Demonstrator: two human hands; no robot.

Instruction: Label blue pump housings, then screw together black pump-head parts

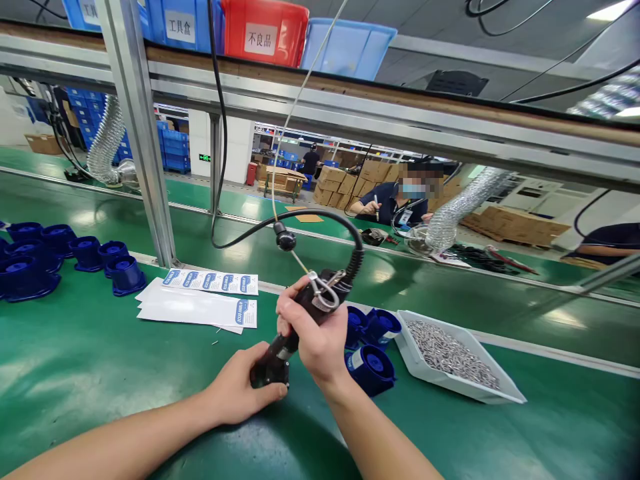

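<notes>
The screwdriver [300,327] hangs from a cable [295,107] and stands tilted, tip down on the green table [100,373] — my right hand [313,330] clamped round its body, my left hand [240,390] closed at its tip. Just beside it lie blue housings [373,367] and a screw tray [415,363].

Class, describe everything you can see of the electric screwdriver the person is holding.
The electric screwdriver is a black, plastic-looking tool, tilted with its tip down toward the green table. The right hand grips its upper body; the left hand holds the lower end, hiding the tip. A metal hanger loop at its top joins a thin suspension cord running upward. A ribbed black cable arches out of the top end toward the frame behind.
</notes>
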